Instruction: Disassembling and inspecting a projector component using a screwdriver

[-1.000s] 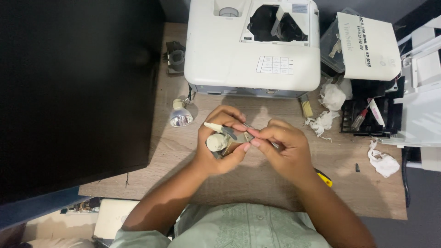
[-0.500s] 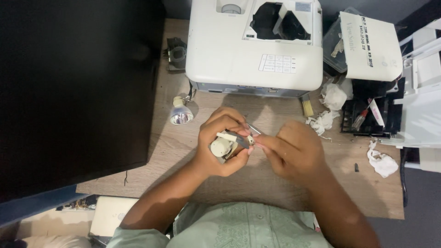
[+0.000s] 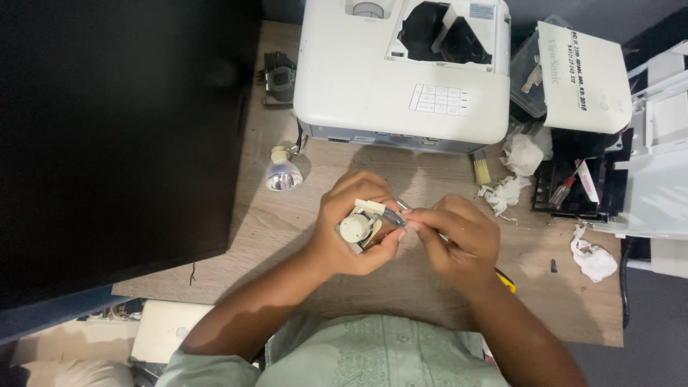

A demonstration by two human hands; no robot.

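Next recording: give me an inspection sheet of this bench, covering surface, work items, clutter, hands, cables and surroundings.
Surface: light wood-grain desk, partly covered.
Job's things: small cream-coloured lamp module with round end; white projector with open top hatch behind the hands.
Clutter: loose silver reflector bulb, crumpled white tissues, small brush, black parts tray.
Grippers: left hand cups the module; right hand pinches a thin tool at it, a yellow handle showing beneath.
Cables: black cable at right desk edge.
Surroundings: large black panel on left; white equipment on right.
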